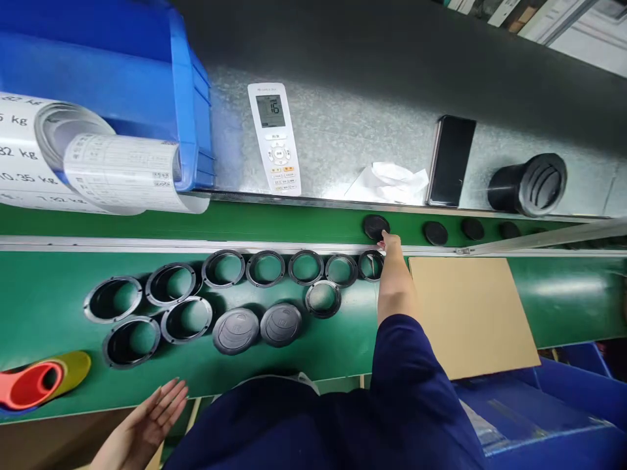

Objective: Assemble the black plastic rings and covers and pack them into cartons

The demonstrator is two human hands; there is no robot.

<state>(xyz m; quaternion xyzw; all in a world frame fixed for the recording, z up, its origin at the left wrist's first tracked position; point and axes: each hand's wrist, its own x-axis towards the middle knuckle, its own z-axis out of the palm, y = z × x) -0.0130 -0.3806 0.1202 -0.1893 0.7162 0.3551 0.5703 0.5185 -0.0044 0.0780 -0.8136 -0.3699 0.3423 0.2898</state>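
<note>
My right hand [388, 241] reaches forward, its fingers closed at the near edge of a round black disc [375, 226] on the green strip behind the white rail. Palm up and fingers stretched out, my left hand [149, 418] holds nothing near the front edge of the green work surface. Between the hands stand several black rings [265, 269], open at the top. Two black round louvred vents [236, 330] lie flat in front of them, side by side. More black discs [435, 233] are spaced along the strip to the right of my right hand.
A cardboard sheet [473, 313] lies right of my arm. Behind, the metal shelf [333, 137] bears a remote control [275, 140], crumpled paper [394, 179], a phone [451, 160] and a black cylinder [531, 184]. Label rolls [122, 163] and a blue bin [189, 111] are at left.
</note>
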